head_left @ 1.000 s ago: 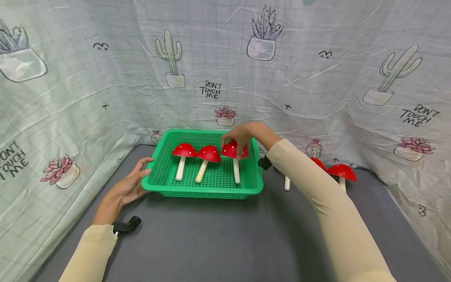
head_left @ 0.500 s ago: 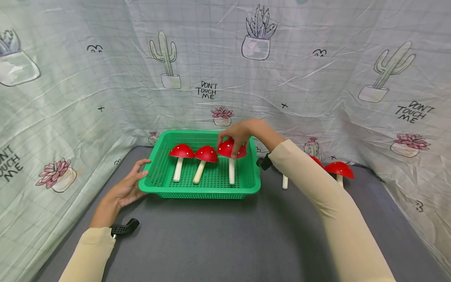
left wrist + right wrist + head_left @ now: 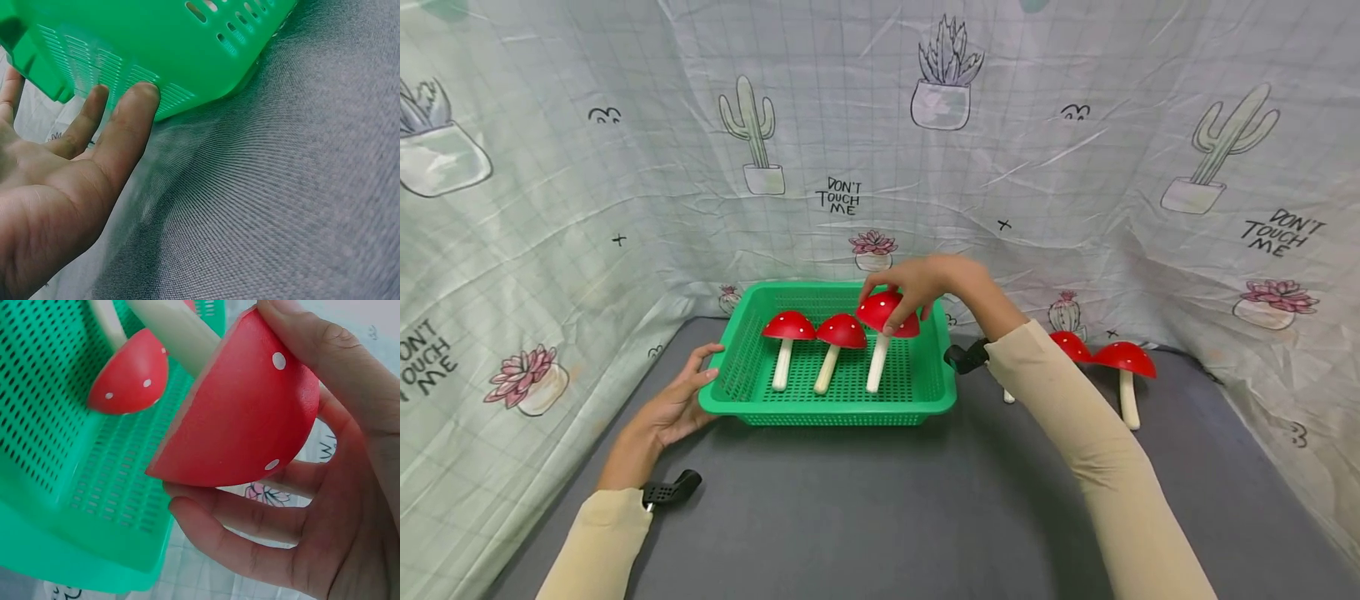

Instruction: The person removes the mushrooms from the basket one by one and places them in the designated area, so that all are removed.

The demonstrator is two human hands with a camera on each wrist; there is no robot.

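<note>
A green perforated plastic basket [image 3: 827,408] stands on the grey surface. Its left end is touched by my left hand [image 3: 681,400]; in the left wrist view the extended thumb and fingers lie against the outer wall. Over the basket's right part, my right hand [image 3: 917,283] grips a toy mushroom [image 3: 877,362] by its red, white-dotted cap, thumb on one side and fingers on the other. Its pale stem slants down toward the basket floor. Two similar mushrooms, a left one [image 3: 783,358] and a middle one [image 3: 841,331], lie inside, caps toward the back.
Right of the basket, more red mushrooms lie on the grey surface, one [image 3: 1126,358] in plain sight and others partly behind my right sleeve [image 3: 1075,417]. A patterned cloth [image 3: 880,125] hangs close behind the basket and along both sides.
My right hand has moved slightly left with the mushroom, whose stem has swung from near upright to slanting down-left. The left hand stays at the basket's left end.
</note>
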